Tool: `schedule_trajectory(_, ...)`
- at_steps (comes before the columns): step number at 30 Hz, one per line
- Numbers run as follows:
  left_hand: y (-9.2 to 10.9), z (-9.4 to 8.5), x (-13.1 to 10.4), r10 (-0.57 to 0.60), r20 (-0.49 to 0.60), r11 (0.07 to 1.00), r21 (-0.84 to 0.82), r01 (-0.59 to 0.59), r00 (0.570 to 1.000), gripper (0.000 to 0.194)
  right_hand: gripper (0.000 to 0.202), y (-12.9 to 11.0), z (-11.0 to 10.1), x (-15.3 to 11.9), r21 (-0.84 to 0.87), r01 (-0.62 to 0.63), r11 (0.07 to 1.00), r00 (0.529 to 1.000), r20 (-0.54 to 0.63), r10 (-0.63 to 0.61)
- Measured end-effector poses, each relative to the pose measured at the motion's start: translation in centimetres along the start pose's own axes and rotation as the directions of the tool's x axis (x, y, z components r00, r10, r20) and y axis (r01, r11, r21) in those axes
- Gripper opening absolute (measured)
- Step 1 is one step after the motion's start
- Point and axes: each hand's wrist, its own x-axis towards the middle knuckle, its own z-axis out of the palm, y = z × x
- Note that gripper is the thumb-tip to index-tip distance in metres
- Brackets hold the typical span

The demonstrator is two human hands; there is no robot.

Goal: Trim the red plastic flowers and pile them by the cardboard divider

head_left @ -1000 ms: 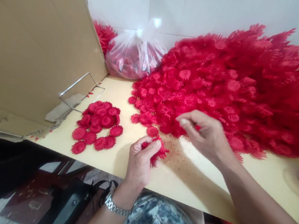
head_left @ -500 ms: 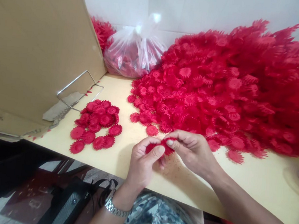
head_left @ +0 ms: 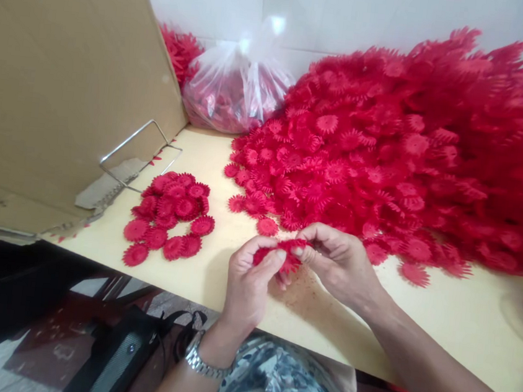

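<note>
Between my two hands, just above the table's front part, is a red flower-shaped piece (head_left: pixel 291 260) with a fringed edge. My left hand (head_left: pixel 253 276) pinches its left side between thumb and fingers. On its right edge, the thumb and fingertips of my right hand (head_left: pixel 339 260) are closed. My fingers cover parts of the piece. To the left lies a small cluster of round, fringed red pieces (head_left: pixel 167 208), some piled on each other. A large heap of similar red pieces (head_left: pixel 339 167) rises behind and right of my hands.
A tall cardboard box (head_left: pixel 68 76) stands at the left, with a bent metal wire frame (head_left: pixel 127 144) beside it. At the back, against the tiled wall, sits a tied clear plastic bag (head_left: pixel 235 93) of red pieces. The table's front edge (head_left: pixel 177 284) runs below my hands.
My left hand has shifted very slightly left, and more of the held piece's fringed edge shows between my hands. Both hands keep their grip; the cluster and heap look the same.
</note>
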Motion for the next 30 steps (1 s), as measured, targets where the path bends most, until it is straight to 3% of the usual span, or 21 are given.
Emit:
schedule_trajectory(5, 0.35, -0.12, 0.0, -0.017, 0.024, 0.998, 0.057, 0.015, 1.0, 0.013, 0.013, -0.01, -0.46, -0.18, -0.343, 0.086, 0.935, 0.993, -0.043, -0.107)
schedule_trajectory(8, 0.63, -0.02, 0.1, -0.022, 0.005, 0.999, 0.041, 0.022, 1.0, 0.012, 0.02, -0.01, -0.69, -0.18, -0.391, 0.093, 0.916, 0.996, 0.024, -0.091)
schedule_trajectory(13, 0.67, -0.16, 0.07, -0.035, -0.001, 0.999, 0.034, 0.035, 0.999, 0.012, 0.025, 0.03, -0.78, -0.15, -0.524, 0.116, 0.843, 0.989, -0.02, -0.149)
schedule_trajectory(20, 0.54, -0.57, -0.08, -0.027, 0.088, 0.996, 0.091, 0.019, 0.996, 0.021, 0.011, 0.34, -0.44, -0.3, -0.513, 0.109, 0.852, 0.992, 0.004, -0.124)
schedule_trajectory(25, 0.49, -0.39, 0.01, -0.013, 0.012, 0.994, 0.109, 0.012, 1.0, 0.015, 0.009, 0.27, -0.51, -0.19, -0.585, 0.164, 0.794, 0.974, -0.03, -0.224)
schedule_trajectory(30, 0.56, -0.43, -0.08, -0.011, 0.018, 0.997, 0.076, 0.01, 1.0, 0.014, 0.009, -0.01, -0.5, -0.14, -0.517, 0.082, 0.852, 0.983, -0.097, -0.154)
